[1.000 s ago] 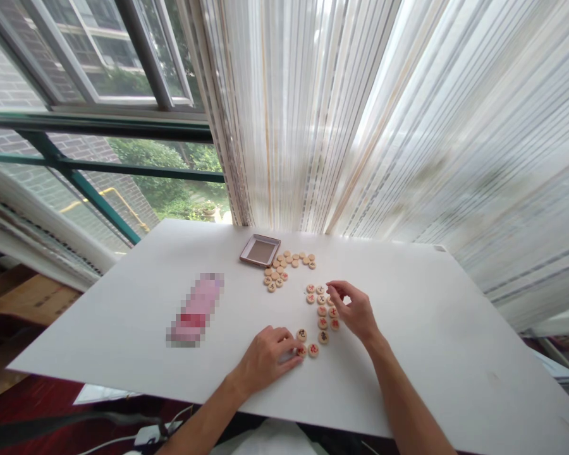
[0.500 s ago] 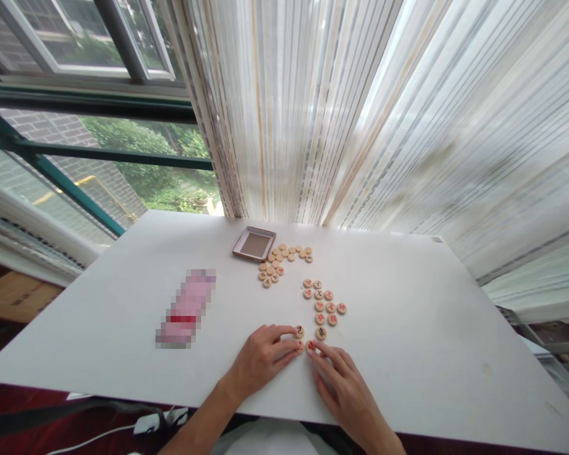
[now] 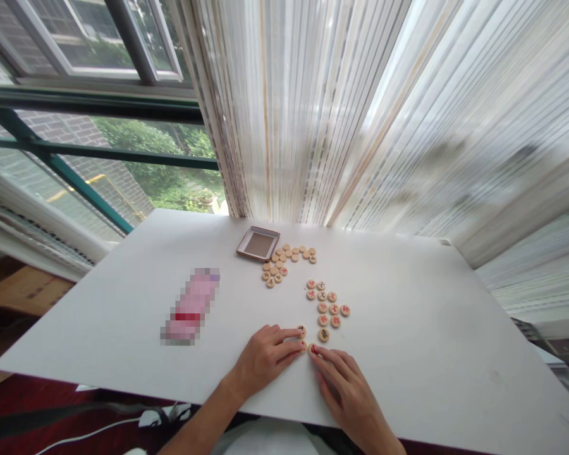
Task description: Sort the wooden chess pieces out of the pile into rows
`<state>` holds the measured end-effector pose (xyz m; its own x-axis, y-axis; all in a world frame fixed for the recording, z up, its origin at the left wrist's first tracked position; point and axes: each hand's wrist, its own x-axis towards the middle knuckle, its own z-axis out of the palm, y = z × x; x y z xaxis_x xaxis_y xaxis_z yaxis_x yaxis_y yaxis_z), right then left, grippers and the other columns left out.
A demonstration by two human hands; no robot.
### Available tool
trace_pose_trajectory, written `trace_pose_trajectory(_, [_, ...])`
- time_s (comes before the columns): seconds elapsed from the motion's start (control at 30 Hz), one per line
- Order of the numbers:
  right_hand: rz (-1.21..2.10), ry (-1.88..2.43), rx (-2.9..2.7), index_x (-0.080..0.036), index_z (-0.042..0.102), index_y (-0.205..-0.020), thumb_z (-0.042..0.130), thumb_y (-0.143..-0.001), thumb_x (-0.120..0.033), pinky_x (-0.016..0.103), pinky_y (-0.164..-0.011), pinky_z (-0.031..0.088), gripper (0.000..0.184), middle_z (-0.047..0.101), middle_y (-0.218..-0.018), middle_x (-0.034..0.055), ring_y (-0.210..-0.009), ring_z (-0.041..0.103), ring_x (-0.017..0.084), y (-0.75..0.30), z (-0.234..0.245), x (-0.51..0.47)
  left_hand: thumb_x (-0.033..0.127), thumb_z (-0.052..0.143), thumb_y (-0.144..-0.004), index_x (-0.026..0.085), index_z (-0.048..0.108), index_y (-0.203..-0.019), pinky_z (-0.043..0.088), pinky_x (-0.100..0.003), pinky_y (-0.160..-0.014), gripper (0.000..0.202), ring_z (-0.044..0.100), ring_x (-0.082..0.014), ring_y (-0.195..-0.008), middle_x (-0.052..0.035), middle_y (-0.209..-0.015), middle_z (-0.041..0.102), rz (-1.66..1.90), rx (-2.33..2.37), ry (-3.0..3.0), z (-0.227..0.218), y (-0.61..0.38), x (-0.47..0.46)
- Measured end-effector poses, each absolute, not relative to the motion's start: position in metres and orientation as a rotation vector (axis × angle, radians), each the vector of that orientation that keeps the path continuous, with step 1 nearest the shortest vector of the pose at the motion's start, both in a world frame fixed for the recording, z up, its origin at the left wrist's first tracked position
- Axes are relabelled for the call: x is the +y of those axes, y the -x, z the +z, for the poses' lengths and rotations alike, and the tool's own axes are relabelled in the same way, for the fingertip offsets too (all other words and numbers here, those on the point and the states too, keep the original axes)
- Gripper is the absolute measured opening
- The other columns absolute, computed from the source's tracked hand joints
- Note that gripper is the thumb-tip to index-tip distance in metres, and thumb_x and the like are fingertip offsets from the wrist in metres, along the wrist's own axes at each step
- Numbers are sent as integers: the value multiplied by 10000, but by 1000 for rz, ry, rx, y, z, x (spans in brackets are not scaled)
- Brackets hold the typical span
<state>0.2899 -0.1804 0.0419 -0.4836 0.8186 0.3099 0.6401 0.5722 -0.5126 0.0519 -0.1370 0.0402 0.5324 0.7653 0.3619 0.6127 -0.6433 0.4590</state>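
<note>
Near the front of the white table (image 3: pixel 408 335), my left hand (image 3: pixel 265 354) lies with its fingers stretched to the right. Its fingertips touch a black-marked Chinese chess piece (image 3: pixel 302 330) and a red-marked piece (image 3: pixel 303 347), partly covering both. My right hand (image 3: pixel 348 392) has its fingers extended and its thumb apart. Its fingertips rest on another red-marked chess piece (image 3: pixel 312 348), which lies flat. Just beyond sits a black-marked piece (image 3: pixel 324 335), clear of both hands. Several face-up pieces (image 3: pixel 334 309) with red or black characters spread farther back.
A shallow open box (image 3: pixel 258 244) stands toward the back. Beside it is a cluster of pieces (image 3: pixel 279 258), many showing blank faces. A pixelated pink object (image 3: pixel 192 306) lies at left. Striped sheer curtains (image 3: pixel 303 114) and a window (image 3: pixel 161 155) border the table's back.
The view has shifted slightly, so the scene sits a little farther right. My left index fingertip covers the black-marked piece differently. Both hands otherwise stay almost in place at the same pieces.
</note>
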Motion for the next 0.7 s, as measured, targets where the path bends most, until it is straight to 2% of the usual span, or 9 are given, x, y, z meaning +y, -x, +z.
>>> trace_pose_trajectory(0.7, [424, 1174, -2235, -282, 530, -1358, 513, -912, -104, 404, -957, 542, 480, 614, -1273, 66, -1142, 582, 226, -289, 44, -181, 268, 556, -946, 295, 689, -1082, 499, -362, -811, 192, 629, -174, -894, -2, -1216, 668, 782, 1131, -2510, 42, -51, -138])
